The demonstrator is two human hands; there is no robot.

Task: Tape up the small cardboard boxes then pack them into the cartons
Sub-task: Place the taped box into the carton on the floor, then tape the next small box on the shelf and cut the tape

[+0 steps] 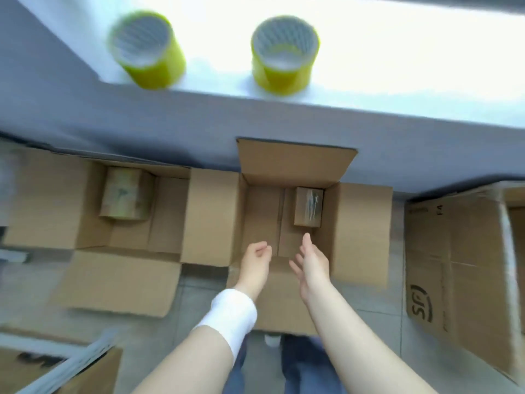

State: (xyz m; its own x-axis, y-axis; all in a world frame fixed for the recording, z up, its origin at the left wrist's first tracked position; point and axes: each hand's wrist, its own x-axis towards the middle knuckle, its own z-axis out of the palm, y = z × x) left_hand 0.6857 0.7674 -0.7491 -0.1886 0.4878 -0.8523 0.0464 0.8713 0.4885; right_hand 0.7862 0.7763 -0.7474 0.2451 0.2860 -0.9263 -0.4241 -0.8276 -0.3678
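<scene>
Tape rolls: two, yellow; left roll (147, 49) and right roll (284, 55) upright on the counter (397, 52)
Cartons: four on the floor; left carton (119, 282) and middle carton (292, 163) open
Small boxes: two; left box (125, 194) in left carton, right box (308, 206) in middle carton's far-right corner
Left hand (255, 258): loosely curled, empty
Right hand (311, 263): fingers straight, empty, over middle carton
</scene>
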